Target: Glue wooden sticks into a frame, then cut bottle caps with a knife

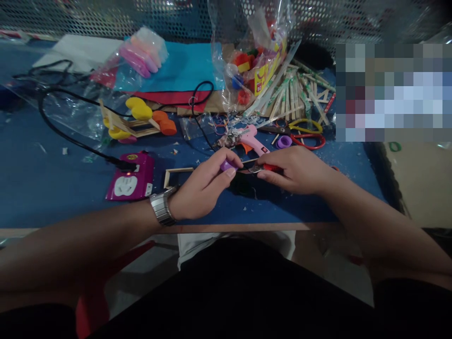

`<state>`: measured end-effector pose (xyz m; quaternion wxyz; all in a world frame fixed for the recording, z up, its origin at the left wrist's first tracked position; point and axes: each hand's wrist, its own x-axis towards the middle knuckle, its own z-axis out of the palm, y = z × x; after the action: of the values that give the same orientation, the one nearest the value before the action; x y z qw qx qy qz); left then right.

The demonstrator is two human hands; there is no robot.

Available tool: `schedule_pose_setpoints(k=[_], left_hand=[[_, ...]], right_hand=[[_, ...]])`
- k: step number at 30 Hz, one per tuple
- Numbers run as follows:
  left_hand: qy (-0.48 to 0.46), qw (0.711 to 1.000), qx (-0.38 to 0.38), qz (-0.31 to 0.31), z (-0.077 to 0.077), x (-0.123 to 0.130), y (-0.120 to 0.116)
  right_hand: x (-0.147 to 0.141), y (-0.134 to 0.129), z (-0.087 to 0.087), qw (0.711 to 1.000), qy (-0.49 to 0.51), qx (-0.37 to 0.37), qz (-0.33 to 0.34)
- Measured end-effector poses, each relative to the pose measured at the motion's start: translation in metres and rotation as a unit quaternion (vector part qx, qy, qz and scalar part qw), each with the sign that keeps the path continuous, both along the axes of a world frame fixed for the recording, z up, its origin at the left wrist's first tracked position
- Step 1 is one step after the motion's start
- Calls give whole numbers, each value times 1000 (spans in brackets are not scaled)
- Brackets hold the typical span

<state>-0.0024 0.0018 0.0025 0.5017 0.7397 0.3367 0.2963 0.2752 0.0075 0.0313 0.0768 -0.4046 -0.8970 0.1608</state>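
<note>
Black clothing [233,292], then left hand [203,190] clamped on purple piece [227,165], right hand [296,169] clamped around red-handled tool [271,167]

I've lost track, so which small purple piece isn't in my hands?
The purple ring right of the pink glue gun; the other purple piece is in your left hand.

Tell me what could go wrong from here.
The red-handled tool in the right hand might slip into the left hand, its metal end being close to the purple piece held there. The pink glue gun lies just beyond; if hot, which I can't tell, it could burn a knuckle.
</note>
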Motion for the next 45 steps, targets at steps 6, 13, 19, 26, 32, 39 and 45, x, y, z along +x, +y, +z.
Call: schedule_pose_setpoints(k=[6, 13, 19, 26, 32, 39, 45], left_hand=[[4, 1000, 14, 11, -1, 2, 0], [7, 1000, 17, 9, 1, 3, -1], [-15, 1000, 12, 0, 0, 3, 0], [-11, 1000, 13, 3, 1, 1, 1], [-18, 1000, 20, -9, 2, 1, 1], [39, 997, 69, -8, 7, 1, 0], [45, 995, 86, -9, 7, 1, 0]], right_hand=[[0, 0, 0, 1000, -2, 1, -2], [0, 1, 0, 1000, -3, -3, 1], [1, 1, 0, 1000, -7, -9, 8], [0, 1, 1, 1000, -7, -15, 8], [1, 1, 1, 1000, -3, -19, 14], [2, 2, 2, 999, -4, -32, 20], [2, 3, 3, 999, -14, -39, 22]])
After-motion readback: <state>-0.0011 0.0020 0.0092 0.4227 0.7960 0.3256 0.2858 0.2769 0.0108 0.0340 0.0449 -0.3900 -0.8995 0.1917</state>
